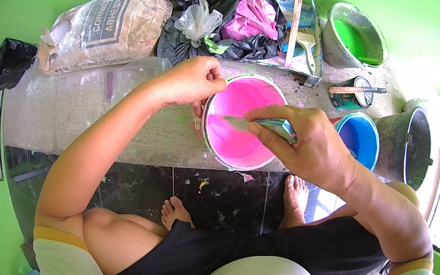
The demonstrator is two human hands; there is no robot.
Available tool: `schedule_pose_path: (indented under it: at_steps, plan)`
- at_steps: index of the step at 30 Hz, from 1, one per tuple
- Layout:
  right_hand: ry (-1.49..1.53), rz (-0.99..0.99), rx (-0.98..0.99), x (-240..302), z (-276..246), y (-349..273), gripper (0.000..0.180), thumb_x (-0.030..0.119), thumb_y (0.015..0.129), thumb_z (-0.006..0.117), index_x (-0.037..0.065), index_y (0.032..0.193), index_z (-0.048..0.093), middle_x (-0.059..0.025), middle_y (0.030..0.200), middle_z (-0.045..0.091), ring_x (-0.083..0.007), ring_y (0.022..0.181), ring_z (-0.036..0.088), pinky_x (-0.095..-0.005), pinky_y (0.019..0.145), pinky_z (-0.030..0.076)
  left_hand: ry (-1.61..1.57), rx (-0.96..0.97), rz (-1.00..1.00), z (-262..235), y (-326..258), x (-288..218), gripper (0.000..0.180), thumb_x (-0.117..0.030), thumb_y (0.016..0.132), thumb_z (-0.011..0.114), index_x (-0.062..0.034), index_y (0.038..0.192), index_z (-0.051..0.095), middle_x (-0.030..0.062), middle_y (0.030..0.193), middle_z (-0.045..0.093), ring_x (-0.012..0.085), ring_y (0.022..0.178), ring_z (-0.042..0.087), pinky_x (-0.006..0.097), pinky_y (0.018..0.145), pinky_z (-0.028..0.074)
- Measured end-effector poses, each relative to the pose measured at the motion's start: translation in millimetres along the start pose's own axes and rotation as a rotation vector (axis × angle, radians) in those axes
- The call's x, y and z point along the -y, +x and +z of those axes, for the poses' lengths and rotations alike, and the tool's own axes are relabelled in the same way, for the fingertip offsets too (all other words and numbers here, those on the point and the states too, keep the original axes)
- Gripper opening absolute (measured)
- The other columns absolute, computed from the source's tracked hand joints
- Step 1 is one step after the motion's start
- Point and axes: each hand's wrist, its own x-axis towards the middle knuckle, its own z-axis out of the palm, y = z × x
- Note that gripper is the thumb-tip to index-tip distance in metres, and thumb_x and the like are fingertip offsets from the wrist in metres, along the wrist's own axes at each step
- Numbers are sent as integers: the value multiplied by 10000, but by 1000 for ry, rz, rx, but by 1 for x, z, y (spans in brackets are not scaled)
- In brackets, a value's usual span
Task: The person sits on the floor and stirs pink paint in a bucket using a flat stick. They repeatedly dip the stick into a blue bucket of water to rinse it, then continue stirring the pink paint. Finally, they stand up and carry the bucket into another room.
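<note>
A round bucket of pink paint stands tilted on the concrete ledge in front of me. My left hand grips its rim on the left side. My right hand holds a paint-smeared tool with a teal handle across the bucket's mouth; its pale flat end reaches over the pink paint. I am squatting, with both bare feet on the dark tiled floor below the bucket.
A blue bucket and a dark metal pail stand right of the pink one. Behind are a small tin, a green-paint bucket, a brush, black and pink plastic bags, and a large sack.
</note>
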Motion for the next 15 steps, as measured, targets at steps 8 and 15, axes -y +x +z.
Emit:
schedule_pose_path:
  at_steps: [8, 15]
  plan:
    - [-251, 12, -49, -11, -4, 5, 252, 228, 994, 710, 11, 1115, 749, -243, 842, 731, -425, 804, 736, -497, 738, 592, 6, 32, -9, 2, 0, -5, 269, -223, 1030, 651, 38, 1090, 618, 99, 909, 688, 174, 705, 724, 358, 582, 645]
    - [-87, 117, 116, 3, -5, -1, 234, 177, 1018, 726, 3, 1167, 769, -212, 899, 778, -303, 756, 767, -394, 715, 587, 30, 17, -12, 3, 1, -1, 271, -221, 1027, 656, 39, 1093, 619, 95, 903, 683, 173, 699, 716, 359, 581, 643]
